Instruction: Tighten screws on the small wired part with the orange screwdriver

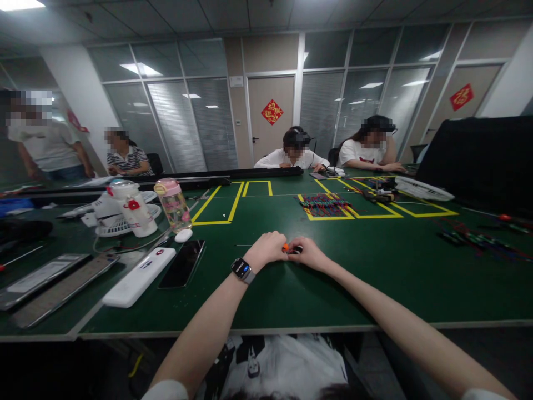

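My left hand (270,248), with a smartwatch (241,269) on its wrist, is closed around a screwdriver (285,248). The thin metal shaft sticks out to the left past my knuckles, low over the green table. Between the hands shows its orange handle. My right hand (311,254) pinches a small black part at the handle's right end; whether this belongs to the screwdriver I cannot tell. Both hands meet over the table's middle, close to each other. Behind them to the right lies a bundle of wired circuit boards (325,205).
To the left are a black phone (183,264), a white power bank (139,278), a white round case (184,236), a pink-lidded bottle (174,205) and a white bottle (134,210). More wired boards (478,239) lie right. Several people sit or stand across the green table (366,300).
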{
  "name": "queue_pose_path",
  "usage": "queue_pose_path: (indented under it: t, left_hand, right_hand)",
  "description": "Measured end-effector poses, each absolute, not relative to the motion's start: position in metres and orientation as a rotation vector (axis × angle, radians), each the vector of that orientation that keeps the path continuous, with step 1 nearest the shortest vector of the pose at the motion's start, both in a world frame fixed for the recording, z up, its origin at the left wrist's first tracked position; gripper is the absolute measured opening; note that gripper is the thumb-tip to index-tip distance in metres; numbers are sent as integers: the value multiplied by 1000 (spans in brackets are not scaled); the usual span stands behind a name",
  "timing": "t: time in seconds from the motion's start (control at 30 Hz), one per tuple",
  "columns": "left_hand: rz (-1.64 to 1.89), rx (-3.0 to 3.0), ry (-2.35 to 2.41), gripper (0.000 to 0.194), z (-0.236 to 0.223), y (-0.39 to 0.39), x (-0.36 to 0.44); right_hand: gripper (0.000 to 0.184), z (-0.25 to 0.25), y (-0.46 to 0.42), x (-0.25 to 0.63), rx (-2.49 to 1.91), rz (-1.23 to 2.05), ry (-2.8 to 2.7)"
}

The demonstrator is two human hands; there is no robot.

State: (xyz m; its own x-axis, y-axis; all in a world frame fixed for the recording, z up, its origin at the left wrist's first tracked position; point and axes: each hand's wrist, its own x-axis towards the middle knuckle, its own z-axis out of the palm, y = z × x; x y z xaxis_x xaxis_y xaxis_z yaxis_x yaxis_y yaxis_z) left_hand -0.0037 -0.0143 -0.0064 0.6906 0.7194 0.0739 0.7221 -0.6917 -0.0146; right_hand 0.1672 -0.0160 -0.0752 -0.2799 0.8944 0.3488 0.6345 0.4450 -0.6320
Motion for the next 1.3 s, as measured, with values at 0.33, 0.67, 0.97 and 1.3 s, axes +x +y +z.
queue_pose_path:
  t: [0.33,0.67,0.97,1.3]
  left_hand:
    - [-125,-2802,-1231,32,-5,-17,-2]
    - [-136,-2768,-1242,24,0,-21,-1]
    - [-120,-2798,-1237,22,-7,-18,-1]
    - [-137,-2882,-1308,25,-9,0,-9]
  right_hand:
    - [11,-76,-15,168,-1271,588,-1945]
    - [8,-70,-21,166,-1284,247,-2060]
    - [6,-75,-19,169,-1258,246,-2104]
    - [8,-70,-21,168,-1276,340,-2128]
